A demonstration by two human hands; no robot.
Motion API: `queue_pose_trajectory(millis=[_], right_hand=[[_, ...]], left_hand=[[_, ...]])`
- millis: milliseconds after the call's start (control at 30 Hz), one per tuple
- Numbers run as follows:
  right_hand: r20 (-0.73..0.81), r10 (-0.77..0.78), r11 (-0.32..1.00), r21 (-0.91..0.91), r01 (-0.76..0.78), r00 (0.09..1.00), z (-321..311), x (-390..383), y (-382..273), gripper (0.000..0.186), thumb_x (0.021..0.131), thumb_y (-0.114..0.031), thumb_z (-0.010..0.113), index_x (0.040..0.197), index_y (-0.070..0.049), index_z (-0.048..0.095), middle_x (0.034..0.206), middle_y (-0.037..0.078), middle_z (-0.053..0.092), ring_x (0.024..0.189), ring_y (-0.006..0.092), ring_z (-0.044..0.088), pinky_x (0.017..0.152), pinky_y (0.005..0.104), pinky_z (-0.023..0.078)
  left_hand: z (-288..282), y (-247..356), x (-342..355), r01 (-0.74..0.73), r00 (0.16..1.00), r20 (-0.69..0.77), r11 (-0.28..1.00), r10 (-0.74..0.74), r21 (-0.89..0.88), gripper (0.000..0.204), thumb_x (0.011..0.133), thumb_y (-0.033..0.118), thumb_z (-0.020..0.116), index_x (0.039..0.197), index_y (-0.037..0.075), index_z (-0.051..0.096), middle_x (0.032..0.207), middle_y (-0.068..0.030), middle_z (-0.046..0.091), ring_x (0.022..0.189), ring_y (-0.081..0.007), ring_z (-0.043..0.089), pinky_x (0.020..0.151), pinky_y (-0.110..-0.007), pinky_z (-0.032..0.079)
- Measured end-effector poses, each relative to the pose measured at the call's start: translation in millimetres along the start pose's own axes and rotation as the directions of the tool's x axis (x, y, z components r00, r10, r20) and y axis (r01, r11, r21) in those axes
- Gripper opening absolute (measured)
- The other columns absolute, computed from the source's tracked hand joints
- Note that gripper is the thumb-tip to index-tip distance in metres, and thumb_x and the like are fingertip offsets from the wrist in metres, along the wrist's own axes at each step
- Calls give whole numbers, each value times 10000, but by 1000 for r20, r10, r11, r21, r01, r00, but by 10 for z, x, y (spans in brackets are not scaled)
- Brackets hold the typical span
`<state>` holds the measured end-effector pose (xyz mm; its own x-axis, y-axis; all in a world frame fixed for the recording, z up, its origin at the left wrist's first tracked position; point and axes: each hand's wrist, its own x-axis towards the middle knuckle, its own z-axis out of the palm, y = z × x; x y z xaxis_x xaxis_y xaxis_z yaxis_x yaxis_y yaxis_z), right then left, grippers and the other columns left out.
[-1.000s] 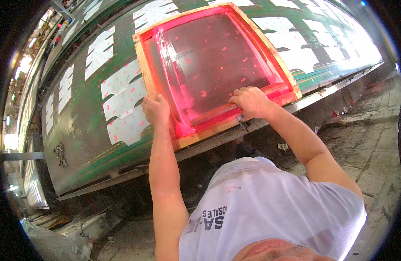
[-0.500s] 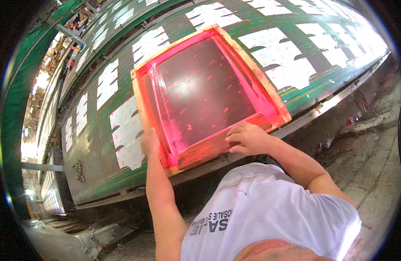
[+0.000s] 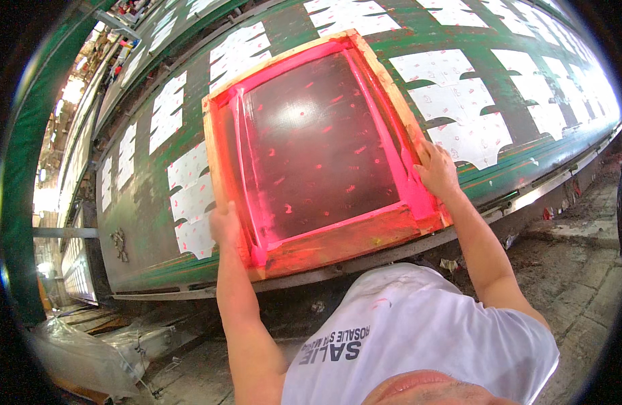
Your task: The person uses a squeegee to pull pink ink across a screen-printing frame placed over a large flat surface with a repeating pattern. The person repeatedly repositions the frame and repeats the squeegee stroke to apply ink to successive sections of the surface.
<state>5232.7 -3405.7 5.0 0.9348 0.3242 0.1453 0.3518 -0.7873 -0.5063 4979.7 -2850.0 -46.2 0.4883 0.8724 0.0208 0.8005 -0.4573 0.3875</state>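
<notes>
A wooden screen printing frame [image 3: 304, 260] lies in front of me on a long green table, its inner edges coated in wet pink ink. Its dark mesh [image 3: 317, 145] carries scattered small pink marks. My left hand [image 3: 224, 224] is closed around the frame's left side, close to the near corner. On the opposite side, my right hand [image 3: 438, 167] grips the right rail, fingers over the wood. Beside the frame lie white cut fabric pieces [image 3: 452, 111] with small pink prints; whatever is under the frame is hidden.
The green table [image 3: 139, 229] stretches far to the right with rows of more white pieces. A metal rail [image 3: 527, 199] runs along its near edge. Clear plastic sheeting [image 3: 88, 361] lies on the floor at lower left. A green post [image 3: 20, 175] stands at far left.
My right hand has gone from the frame's near edge to its right side and taken hold there. My left hand stays on the left side. The frame has shifted slightly in view.
</notes>
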Motion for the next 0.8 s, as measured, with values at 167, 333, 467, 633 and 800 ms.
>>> queue_pose_trajectory(millis=[167,333,467,633,800], right_hand=[[-6,90,994,-64,-91,996,64,203,-85,763,879,-132,841,1592,-135,569,1403,206,698,1324,453,648,1138,547,540],[-39,151,988,-24,-152,988,16,258,-175,704,829,-60,794,1517,-155,682,1268,172,738,1153,375,723,1030,487,584],[-53,110,994,-7,-111,993,-169,273,-303,681,818,-77,788,1489,-167,711,1221,163,748,1111,355,730,1002,461,588],[-126,25,1000,-14,-27,992,-479,349,-395,575,854,-134,764,1428,-156,741,1228,167,761,1206,399,721,1041,495,587],[-82,134,991,25,-133,987,-813,549,-80,564,865,-120,733,1428,-148,745,1262,180,757,1258,407,711,1092,501,571]], left_hand=[[81,-77,57,5,1000,12,996,-4,-86,532,922,487,859,1142,9,779,1170,-262,782,1129,-468,743,986,-569,566],[75,-158,110,25,997,76,977,-9,-214,482,891,414,899,1120,7,779,1126,-240,800,1095,-450,758,978,-552,576],[-2,-164,153,28,991,133,945,17,-327,396,883,283,913,1137,3,797,1098,-186,826,1001,-349,786,934,-471,594],[-96,-8,130,97,983,186,868,-5,-487,347,871,140,914,1144,-32,787,1093,-144,821,954,-259,765,894,-410,594],[-87,393,-29,86,984,181,869,4,-487,359,861,85,915,1150,-68,767,1079,-165,812,938,-260,759,877,-409,597]])
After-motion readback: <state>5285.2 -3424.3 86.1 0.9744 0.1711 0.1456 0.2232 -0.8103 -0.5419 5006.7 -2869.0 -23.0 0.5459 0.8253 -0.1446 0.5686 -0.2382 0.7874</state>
